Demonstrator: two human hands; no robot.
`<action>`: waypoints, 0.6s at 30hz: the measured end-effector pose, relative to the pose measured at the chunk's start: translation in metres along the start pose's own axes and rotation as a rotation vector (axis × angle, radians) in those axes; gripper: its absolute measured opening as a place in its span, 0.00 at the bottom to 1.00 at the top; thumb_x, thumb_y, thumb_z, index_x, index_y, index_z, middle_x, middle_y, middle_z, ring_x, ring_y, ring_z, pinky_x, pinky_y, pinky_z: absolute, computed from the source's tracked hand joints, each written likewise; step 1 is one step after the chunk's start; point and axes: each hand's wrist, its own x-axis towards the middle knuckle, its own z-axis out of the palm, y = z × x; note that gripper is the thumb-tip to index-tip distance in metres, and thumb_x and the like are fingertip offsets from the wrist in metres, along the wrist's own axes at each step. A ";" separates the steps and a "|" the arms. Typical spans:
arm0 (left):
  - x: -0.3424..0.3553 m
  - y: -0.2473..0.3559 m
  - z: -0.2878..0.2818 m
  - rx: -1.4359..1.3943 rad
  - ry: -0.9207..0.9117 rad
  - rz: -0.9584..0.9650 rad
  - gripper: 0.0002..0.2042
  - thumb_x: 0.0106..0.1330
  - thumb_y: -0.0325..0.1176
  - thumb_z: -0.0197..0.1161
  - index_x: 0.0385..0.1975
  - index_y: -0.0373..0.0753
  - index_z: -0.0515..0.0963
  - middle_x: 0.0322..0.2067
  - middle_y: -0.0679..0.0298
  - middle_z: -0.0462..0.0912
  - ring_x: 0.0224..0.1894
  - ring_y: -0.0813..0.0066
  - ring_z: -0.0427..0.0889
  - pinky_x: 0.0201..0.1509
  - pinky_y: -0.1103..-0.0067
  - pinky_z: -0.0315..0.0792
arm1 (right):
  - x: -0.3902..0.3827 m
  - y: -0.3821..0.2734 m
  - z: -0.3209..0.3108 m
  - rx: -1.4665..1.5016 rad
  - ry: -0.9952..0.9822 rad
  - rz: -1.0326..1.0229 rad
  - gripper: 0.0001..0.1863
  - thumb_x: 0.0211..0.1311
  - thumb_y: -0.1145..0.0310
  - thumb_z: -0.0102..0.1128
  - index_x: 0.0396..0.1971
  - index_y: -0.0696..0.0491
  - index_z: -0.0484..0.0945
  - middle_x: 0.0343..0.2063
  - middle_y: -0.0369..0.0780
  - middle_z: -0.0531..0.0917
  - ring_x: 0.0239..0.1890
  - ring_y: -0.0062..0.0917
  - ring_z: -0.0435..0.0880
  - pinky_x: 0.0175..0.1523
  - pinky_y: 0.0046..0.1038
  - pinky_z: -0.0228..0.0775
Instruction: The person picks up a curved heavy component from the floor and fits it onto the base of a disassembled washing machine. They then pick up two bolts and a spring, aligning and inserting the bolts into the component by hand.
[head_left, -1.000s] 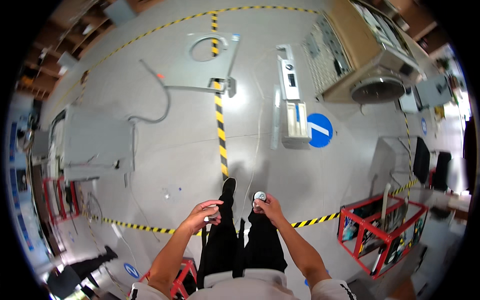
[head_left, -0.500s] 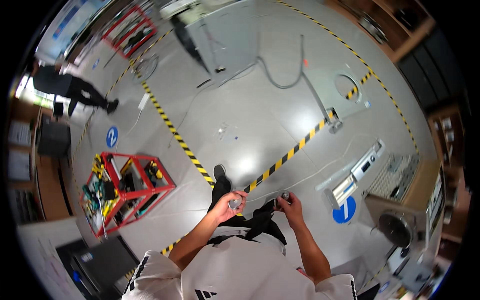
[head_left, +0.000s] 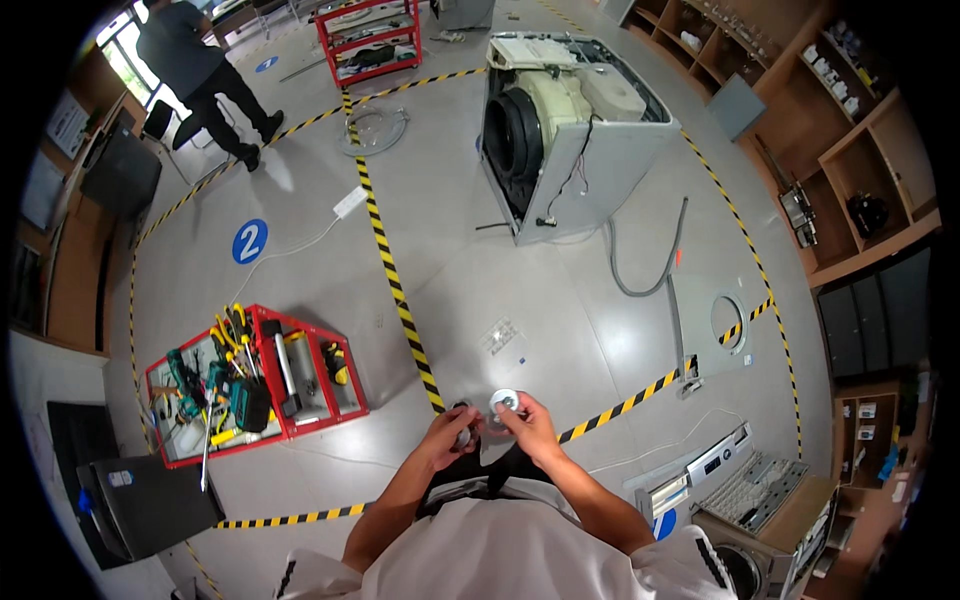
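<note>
In front of my body, at the lower middle, both hands are close together. My right hand (head_left: 533,430) is closed on a small white round cap-like part (head_left: 504,400), which shows a greyish centre under the thumb. To its left, my left hand (head_left: 440,440) is closed round a small grey and dark rounded part (head_left: 463,438). Fingers cover much of that part, so its kind is unclear. Between the hands something pale and see-through shows, too blurred to name.
A red tool cart (head_left: 318,420) with drills and pliers stands at left. Ahead is an opened washing machine (head_left: 590,180); a panel with a round hole (head_left: 690,310) lies at right. A grey hose (head_left: 640,290) and cables cross the floor. A person (head_left: 190,70) stands far left.
My hands have come together from apart, the right one moving left toward the other. The view has tilted up and turned, so the washing machine and the far person show more fully.
</note>
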 end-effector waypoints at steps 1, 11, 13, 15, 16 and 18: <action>0.000 0.010 -0.008 0.000 -0.045 0.047 0.14 0.64 0.45 0.55 0.35 0.38 0.72 0.25 0.65 0.74 0.20 0.79 0.69 0.21 0.84 0.61 | 0.013 -0.003 0.011 -0.001 -0.047 -0.006 0.11 0.61 0.70 0.54 0.41 0.59 0.72 0.35 0.37 0.79 0.36 0.19 0.78 0.39 0.25 0.78; 0.053 0.103 -0.053 -0.211 -0.012 0.094 0.14 0.67 0.42 0.48 0.32 0.34 0.70 0.24 0.59 0.75 0.21 0.74 0.71 0.21 0.80 0.64 | 0.138 -0.054 0.076 -0.532 -0.209 -0.143 0.13 0.60 0.68 0.57 0.40 0.59 0.72 0.32 0.37 0.78 0.32 0.13 0.75 0.36 0.18 0.70; 0.073 0.136 -0.065 -0.203 -0.030 0.132 0.12 0.66 0.39 0.49 0.36 0.35 0.72 0.26 0.60 0.76 0.23 0.75 0.73 0.23 0.81 0.65 | 0.177 -0.059 0.088 -0.488 -0.219 -0.187 0.15 0.58 0.67 0.59 0.41 0.59 0.72 0.29 0.39 0.78 0.30 0.14 0.76 0.34 0.19 0.71; 0.097 0.168 -0.071 -0.246 -0.005 0.135 0.12 0.65 0.39 0.49 0.37 0.37 0.72 0.27 0.62 0.76 0.24 0.76 0.73 0.24 0.81 0.66 | 0.219 -0.061 0.093 -0.504 -0.209 -0.340 0.15 0.58 0.67 0.59 0.41 0.59 0.72 0.29 0.38 0.78 0.29 0.15 0.77 0.34 0.20 0.71; 0.108 0.187 -0.072 -0.267 0.012 0.134 0.11 0.65 0.39 0.49 0.37 0.38 0.72 0.28 0.63 0.76 0.25 0.76 0.73 0.24 0.81 0.66 | 0.241 -0.066 0.097 -0.507 -0.203 -0.412 0.15 0.58 0.67 0.59 0.41 0.59 0.72 0.28 0.38 0.79 0.29 0.15 0.77 0.34 0.20 0.71; 0.132 0.225 -0.080 -0.260 0.019 0.126 0.11 0.64 0.39 0.50 0.39 0.41 0.73 0.28 0.67 0.76 0.26 0.79 0.73 0.25 0.83 0.65 | 0.283 -0.081 0.105 -0.538 -0.206 -0.439 0.14 0.57 0.67 0.58 0.40 0.59 0.73 0.26 0.39 0.79 0.28 0.17 0.78 0.34 0.20 0.71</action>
